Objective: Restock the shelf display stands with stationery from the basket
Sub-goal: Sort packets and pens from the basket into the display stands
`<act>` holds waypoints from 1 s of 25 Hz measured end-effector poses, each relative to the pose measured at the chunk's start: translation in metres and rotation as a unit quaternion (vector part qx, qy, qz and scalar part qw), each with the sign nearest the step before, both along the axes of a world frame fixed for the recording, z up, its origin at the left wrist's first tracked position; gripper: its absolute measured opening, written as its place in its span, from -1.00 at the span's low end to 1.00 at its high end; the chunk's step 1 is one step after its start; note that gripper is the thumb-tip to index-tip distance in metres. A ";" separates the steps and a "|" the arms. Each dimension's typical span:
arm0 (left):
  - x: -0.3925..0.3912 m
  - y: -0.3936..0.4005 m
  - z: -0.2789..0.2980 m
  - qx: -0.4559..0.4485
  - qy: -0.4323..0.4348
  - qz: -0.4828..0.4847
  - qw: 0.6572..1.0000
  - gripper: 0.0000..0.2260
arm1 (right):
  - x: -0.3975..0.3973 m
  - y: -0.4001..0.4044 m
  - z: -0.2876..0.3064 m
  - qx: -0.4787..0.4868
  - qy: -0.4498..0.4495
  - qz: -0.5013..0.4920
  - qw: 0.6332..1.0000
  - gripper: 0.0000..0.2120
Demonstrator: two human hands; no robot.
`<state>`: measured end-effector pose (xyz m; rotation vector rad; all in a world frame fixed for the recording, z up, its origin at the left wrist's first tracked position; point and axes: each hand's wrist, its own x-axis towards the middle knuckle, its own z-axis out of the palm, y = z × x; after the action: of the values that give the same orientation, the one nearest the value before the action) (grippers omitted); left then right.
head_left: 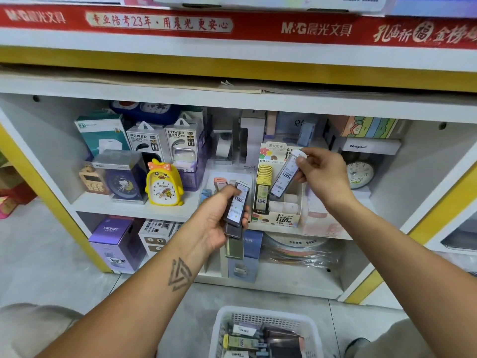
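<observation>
1. Up at the middle shelf [134, 206], the right hand [320, 171] pinches one slim lead case [285, 175] by its white cap between thumb and fingers; the case hangs tilted, its lower end over the open compartments of the cardboard display stand [280, 218].
2. Lower and to the left, the left hand [219, 218] grips a small stack of cases [236, 215], fingers curled round them; the top one shows a pale printed label, and darker ones stick out below the palm.
3. Inside the stand, a row of yellow-topped cases [264, 174] fills the left column, with one upright case in front of it; the compartments to its right look mostly unfilled.
4. At the bottom of the view, the white basket [229, 319] sits on the floor, between the person's knees; more cases and packets lie in it.
5. Left on the same shelf stands a yellow duck clock [164, 184], with power bank boxes [165, 143] behind it; a round clock [360, 174] sits at the right, behind the right wrist.
</observation>
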<state>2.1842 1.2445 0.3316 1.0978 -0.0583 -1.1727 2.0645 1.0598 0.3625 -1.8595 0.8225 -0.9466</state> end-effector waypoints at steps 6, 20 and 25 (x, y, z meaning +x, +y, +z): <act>-0.001 0.001 0.000 -0.026 0.009 -0.013 1.000 -0.87 | -0.001 -0.002 -0.009 -0.216 0.073 -0.007 0.974 -0.88; -0.011 -0.012 -0.004 -0.052 -0.028 -0.026 0.998 -0.84 | 0.019 -0.014 -0.031 -0.257 0.175 0.059 0.948 -0.84; -0.013 -0.013 -0.006 -0.063 -0.036 -0.035 0.997 -0.82 | 0.018 -0.015 -0.029 -0.348 0.243 0.050 0.904 -0.78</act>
<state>2.1716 1.2312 0.3258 1.0329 -0.2245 -1.1758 2.0828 1.0449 0.3338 -2.8125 0.7057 -0.7680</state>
